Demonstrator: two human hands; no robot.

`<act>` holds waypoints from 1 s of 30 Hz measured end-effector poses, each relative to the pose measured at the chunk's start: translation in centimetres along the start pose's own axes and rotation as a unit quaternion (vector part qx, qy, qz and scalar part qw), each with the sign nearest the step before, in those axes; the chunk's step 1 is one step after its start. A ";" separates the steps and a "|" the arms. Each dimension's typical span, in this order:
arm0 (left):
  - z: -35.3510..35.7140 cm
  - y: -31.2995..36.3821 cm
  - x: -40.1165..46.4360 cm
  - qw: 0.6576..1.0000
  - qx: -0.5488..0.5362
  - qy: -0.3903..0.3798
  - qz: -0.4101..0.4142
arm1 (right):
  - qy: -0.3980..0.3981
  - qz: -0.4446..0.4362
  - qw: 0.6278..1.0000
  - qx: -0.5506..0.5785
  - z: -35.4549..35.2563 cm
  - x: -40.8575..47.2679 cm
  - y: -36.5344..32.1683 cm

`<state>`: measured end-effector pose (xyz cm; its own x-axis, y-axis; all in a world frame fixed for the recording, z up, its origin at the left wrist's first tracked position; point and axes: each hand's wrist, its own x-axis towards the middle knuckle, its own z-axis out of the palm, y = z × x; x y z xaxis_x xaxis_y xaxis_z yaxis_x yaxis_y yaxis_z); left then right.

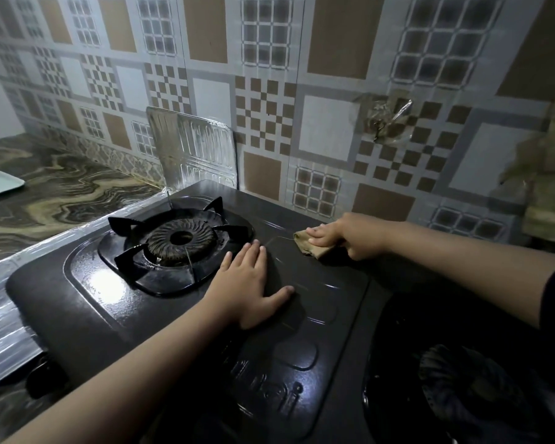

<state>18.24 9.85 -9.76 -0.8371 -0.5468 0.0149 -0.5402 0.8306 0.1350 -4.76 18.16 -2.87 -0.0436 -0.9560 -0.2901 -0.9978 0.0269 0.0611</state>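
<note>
Black stove top (318,302) mid-wipe: right hand (343,235) clutches tan cloth (313,251) against it, just beyond flat, released left hand (253,283), probably steadying.

The tan cloth (313,249), crumpled and stained dark, lies on the black gas stove (305,318) near its rear edge. It is at three o'clock of the left burner (180,240), gripped under the right hand (350,235). The stove's top is glossy and textured, with the right burner (462,389) at four o'clock.
</note>
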 end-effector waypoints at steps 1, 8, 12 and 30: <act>0.1 -0.1 0.0 1.000 0.001 0.002 0.000 | -0.004 0.004 1.000 -0.001 0.1 -0.4 0.3; 0.2 -0.1 0.2 1.000 0.002 0.002 0.000 | -0.034 0.016 0.999 -0.018 0.8 -2.8 2.1; 0.2 -0.1 0.2 1.000 0.001 0.002 -0.001 | -0.046 0.021 0.998 -0.026 1.6 -3.7 3.2; 0.1 0.0 0.1 1.000 0.001 -0.003 -0.010 | -0.144 0.070 0.980 -0.115 2.3 -12.1 3.5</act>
<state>18.15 9.85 -9.84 -0.8270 -0.5622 0.0072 -0.5564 0.8201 0.1332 -7.83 30.53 -1.32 -0.2247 -0.8242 -0.5198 -0.9446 0.0532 0.3239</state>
